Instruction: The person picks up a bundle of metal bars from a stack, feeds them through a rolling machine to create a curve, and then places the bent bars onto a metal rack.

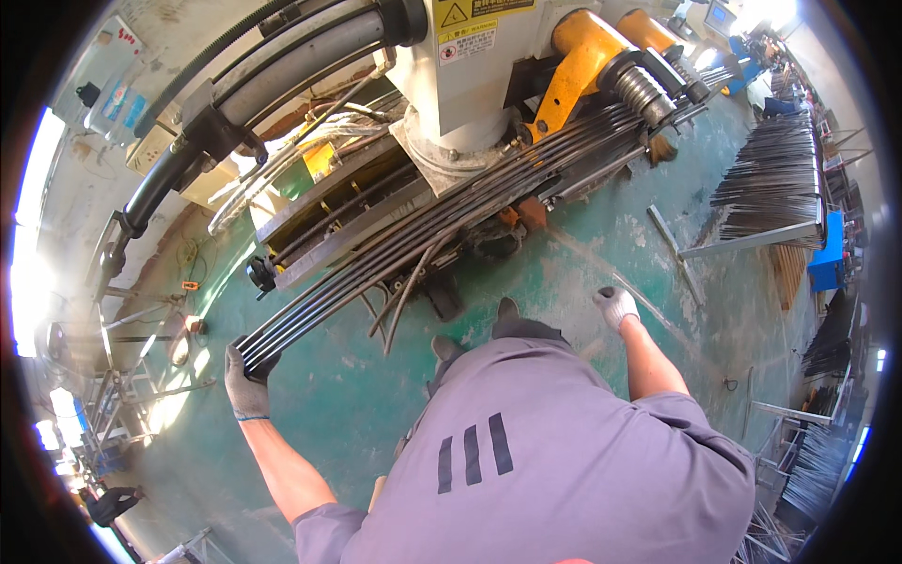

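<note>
My left hand (246, 376), in a grey work glove, grips the near ends of a bundle of long dark metal tubes (404, 246). The tubes run up and to the right into a white and yellow bending machine (526, 75), passing a ribbed roller head (644, 89). My right hand (615, 305), also gloved, hangs free at my side above the green floor with its fingers loosely curled and nothing in it. A few tubes (404, 296) droop below the bundle. My grey shirt fills the lower middle.
A rack of finished dark tubes (775, 179) lies fanned out at the right, beside a blue box (827, 258). More tube stacks (827, 348) stand at the far right. Loose metal bars (672, 244) lie on the green floor (348, 404). Hoses and cabinets crowd the upper left.
</note>
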